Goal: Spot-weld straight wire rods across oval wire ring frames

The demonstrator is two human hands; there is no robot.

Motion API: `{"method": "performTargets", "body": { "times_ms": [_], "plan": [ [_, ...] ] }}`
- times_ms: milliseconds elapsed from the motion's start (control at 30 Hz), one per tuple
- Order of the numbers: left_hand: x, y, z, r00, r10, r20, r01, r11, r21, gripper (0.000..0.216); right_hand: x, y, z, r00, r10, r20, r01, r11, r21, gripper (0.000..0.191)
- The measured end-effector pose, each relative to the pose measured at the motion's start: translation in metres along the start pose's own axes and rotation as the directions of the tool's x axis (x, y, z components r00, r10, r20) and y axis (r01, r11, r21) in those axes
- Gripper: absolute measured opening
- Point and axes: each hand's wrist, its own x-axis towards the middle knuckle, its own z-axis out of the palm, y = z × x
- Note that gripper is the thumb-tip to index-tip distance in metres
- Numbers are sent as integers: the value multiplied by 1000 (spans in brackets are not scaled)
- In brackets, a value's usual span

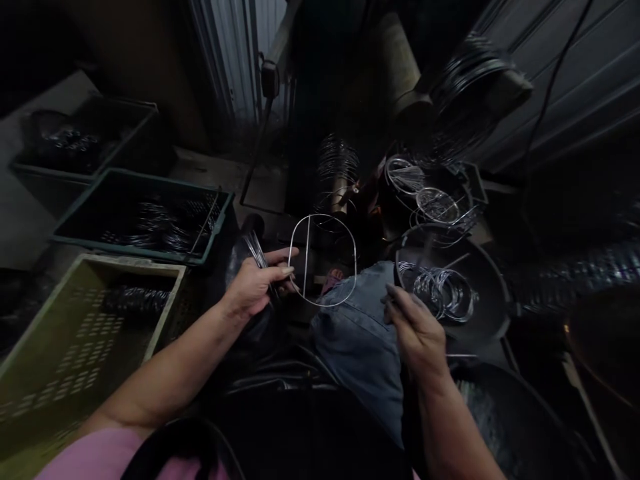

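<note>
My left hand pinches a rounded metal wire ring between thumb and fingers. A straight wire crosses the ring left of its middle. A small bundle of thin metal rods also sits in this hand, passing behind the thumb. Over the right knee of the jeans, my right hand is closed with thumb and fingers together. Whether anything is in it I cannot make out. Near it, a dark round basin contains several shiny wire rings. Beyond the held ring stands a dark machine with a copper-coloured part.
At the left are a yellow plastic crate, a green crate with wire pieces, and a dark bin. Wire rings lie in a container behind the basin. Wire coils hang at upper right. A dark pan is at lower right.
</note>
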Motion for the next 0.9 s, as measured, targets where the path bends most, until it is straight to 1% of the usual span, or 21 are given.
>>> {"method": "performTargets", "body": {
  "times_ms": [33,67,100,133,167,267,367,500,633,733,900],
  "plan": [
    [1,-1,1,1000,1,7,-1,1000,1,39,6,-13,-2,990,-98,104,105,992,-65,43],
    [3,-1,2,1000,0,13,0,1000,1,39,12,-24,-3,963,-182,200,209,970,-121,48],
    [3,-1,3,1000,-3,17,3,1000,1,39,19,-32,-2,925,-247,288,303,938,-168,52],
    [4,-1,4,1000,-9,22,9,1000,1,40,26,-39,0,888,-290,358,377,903,-204,53],
    [4,-1,4,999,-19,26,19,1000,4,41,32,-43,2,854,-318,412,436,870,-232,49],
    [3,2,4,998,-48,35,47,999,18,43,47,-45,9,769,-359,529,554,788,-269,37],
    [2,6,1,997,-57,47,56,998,30,44,55,-45,11,721,-378,581,611,743,-274,37],
    [3,10,-3,997,-62,52,61,998,30,45,63,-48,10,693,-407,596,655,701,-283,35],
    [8,13,-3,997,-46,57,46,999,15,43,72,-53,9,682,-372,630,652,699,-293,35],
    [11,16,-1,997,-42,62,43,999,-9,42,79,-54,9,671,-371,642,660,694,-288,35],
    [18,21,1,996,-50,70,52,998,-30,43,88,-54,7,670,-357,651,643,717,-269,35]
  ]
}}
